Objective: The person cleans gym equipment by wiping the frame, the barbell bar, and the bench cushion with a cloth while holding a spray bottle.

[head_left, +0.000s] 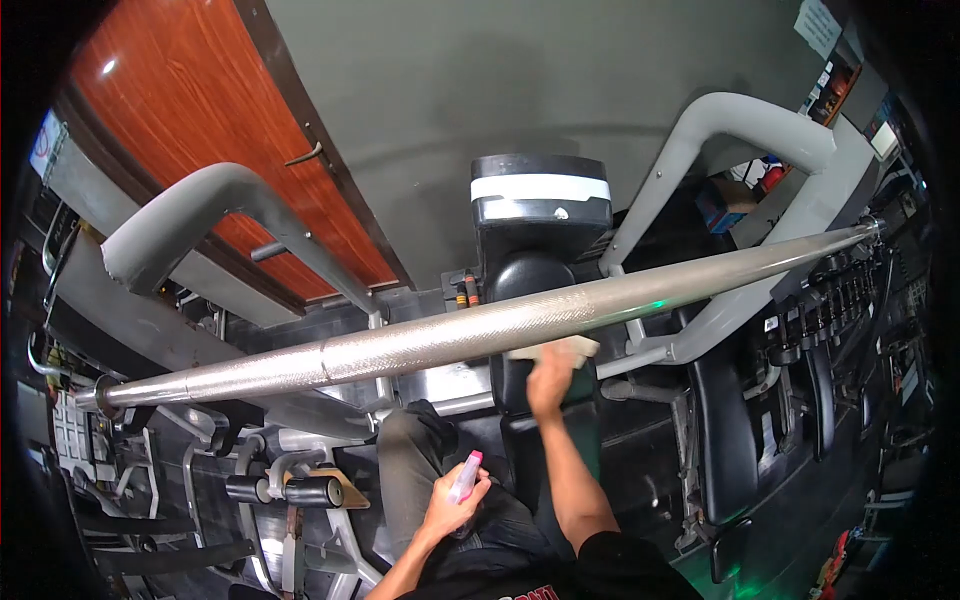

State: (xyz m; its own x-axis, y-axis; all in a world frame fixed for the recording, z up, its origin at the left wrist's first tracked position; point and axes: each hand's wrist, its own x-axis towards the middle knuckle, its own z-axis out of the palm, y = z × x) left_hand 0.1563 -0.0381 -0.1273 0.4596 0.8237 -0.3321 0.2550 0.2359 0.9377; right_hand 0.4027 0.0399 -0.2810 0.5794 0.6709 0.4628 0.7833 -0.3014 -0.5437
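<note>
My left hand [452, 508], near my knee, is wrapped round a small clear bottle with a pink top [465, 478]. Reaching forward, my right hand [549, 378] is closed on a pale cloth [578, 347] and is slightly blurred. The cloth lies over the black padded bench [513, 385], just beneath a knurled metal barbell [440, 338]; whether it presses on the pad or the bar I cannot tell. The barbell spans the view from left to right, partly hiding the bench.
Grey tubular frame arms rise at left [215, 185] and right [740, 115]. A black box-shaped pad with a white band [540, 188] stands behind the bar. A wooden door [200, 110] is at upper left. Dumbbells [825, 305] and another black bench [718, 440] lie right.
</note>
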